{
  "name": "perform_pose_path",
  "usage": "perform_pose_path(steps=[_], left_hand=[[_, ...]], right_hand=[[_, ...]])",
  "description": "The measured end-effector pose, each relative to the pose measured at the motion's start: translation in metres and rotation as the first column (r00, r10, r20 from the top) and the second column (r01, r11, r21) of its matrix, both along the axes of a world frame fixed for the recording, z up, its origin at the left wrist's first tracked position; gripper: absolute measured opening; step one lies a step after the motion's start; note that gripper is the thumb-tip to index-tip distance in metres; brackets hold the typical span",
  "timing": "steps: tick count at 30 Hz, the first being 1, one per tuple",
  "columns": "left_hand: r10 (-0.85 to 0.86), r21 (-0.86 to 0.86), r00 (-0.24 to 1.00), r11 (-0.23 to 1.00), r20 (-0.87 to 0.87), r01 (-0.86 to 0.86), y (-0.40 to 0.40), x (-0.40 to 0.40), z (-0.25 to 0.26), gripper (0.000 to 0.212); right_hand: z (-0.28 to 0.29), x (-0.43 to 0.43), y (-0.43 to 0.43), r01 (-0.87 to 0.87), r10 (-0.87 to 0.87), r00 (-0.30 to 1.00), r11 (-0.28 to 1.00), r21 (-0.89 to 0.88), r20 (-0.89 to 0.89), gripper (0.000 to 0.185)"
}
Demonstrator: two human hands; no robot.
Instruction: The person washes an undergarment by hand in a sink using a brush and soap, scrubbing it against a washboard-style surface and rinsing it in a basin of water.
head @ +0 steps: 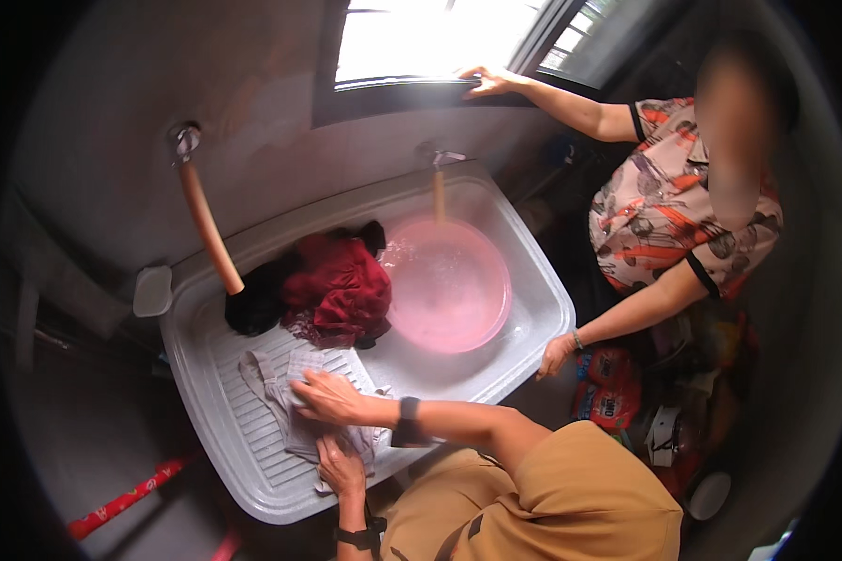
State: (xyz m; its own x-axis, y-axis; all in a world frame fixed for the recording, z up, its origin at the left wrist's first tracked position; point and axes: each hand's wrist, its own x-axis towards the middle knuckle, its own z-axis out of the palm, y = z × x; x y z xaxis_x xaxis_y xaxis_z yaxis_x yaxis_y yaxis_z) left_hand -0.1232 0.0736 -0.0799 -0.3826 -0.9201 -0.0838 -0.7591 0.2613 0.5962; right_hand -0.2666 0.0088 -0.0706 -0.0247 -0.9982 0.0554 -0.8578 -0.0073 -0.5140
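On the ribbed washboard (259, 435) of a grey sink, a pale, strapped garment (270, 393) lies bunched. My right hand (330, 397) rests over it with bent fingers, against a light, rectangular, patterned piece (306, 365) whose kind is unclear; the palm side is hidden. Just below, my left hand (340, 464) grips the lower part of the garment. Dark red cloth (344, 287) and black cloth (256, 301) lie in a heap beyond my hands. Beside the heap, a pink plastic basin (449, 287) holds water.
A person (680, 203) at the right holds the sink's rim (572, 315) and the window frame (407, 95). Two taps (186, 144) with hoses (207, 224) are on the wall. A white container (153, 291) sits at the sink's left corner. Red detergent packs (607, 389) lie at the right.
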Motion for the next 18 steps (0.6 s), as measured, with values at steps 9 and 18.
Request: perform_pose_path(steps=[9, 18], left_hand=[[-0.051, -0.017, 0.999, 0.999, 0.0, 0.051, 0.0, -0.004, 0.004, 0.038], [-0.055, -0.018, 0.998, 0.998, 0.023, 0.056, 0.0, -0.004, 0.007, 0.039]], right_hand=[[-0.012, -0.002, 0.045, 0.151, -0.162, 0.984, 0.979, -0.137, -0.069, 0.058], [-0.011, -0.003, 0.044, 0.147, -0.16, 0.984, 0.978, -0.15, -0.079, 0.046]])
